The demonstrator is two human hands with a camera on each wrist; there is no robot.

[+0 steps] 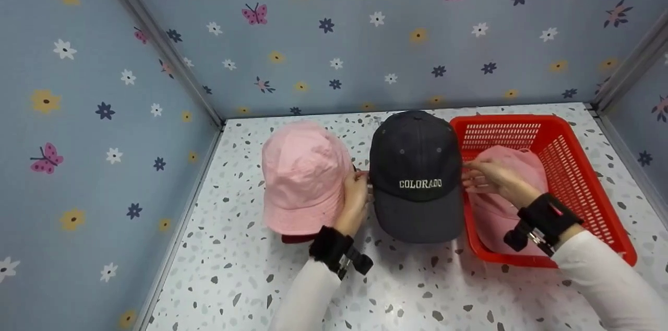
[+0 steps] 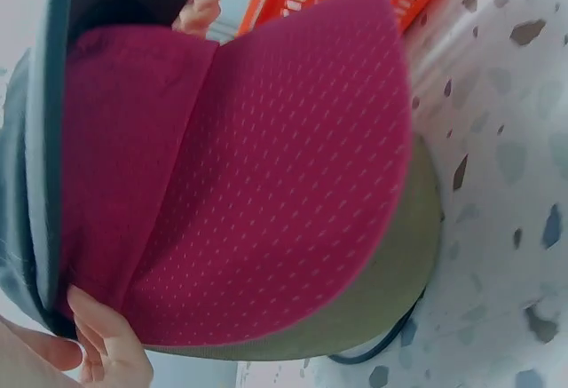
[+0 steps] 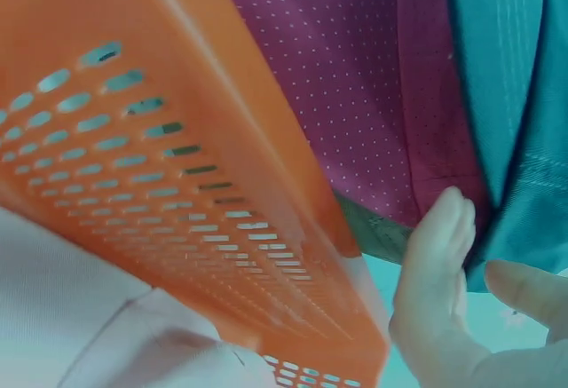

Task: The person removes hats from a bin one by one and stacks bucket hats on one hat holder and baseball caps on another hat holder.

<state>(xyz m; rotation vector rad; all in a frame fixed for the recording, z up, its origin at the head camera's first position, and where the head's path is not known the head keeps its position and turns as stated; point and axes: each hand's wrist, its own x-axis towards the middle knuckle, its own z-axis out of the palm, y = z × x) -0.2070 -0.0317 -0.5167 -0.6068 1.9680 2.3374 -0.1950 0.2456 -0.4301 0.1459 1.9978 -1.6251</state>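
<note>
A dark baseball cap (image 1: pixel 417 174) with COLORADO on its front is between my two hands. My left hand (image 1: pixel 356 198) pinches its left edge, thumb and fingertips at the rim in the left wrist view. On the opposite edge my right hand (image 1: pixel 493 179) holds the cap between thumb and rather straight fingers. Directly beneath lies a maroon cap (image 2: pixel 275 166) with small pale dashes on its brim. Under that an olive cap (image 2: pixel 408 228) rests on the table. The head view hides both lower caps behind the dark one.
A pink hat (image 1: pixel 305 179) lies to the left, with a dark red brim (image 1: pixel 297 238) showing under it, close by my left wrist. At right stands a red perforated basket (image 1: pixel 587 179) holding a pink cap (image 1: pixel 501 226), under my right forearm. Patterned walls (image 1: pixel 365 33) enclose the speckled table (image 1: pixel 224 268).
</note>
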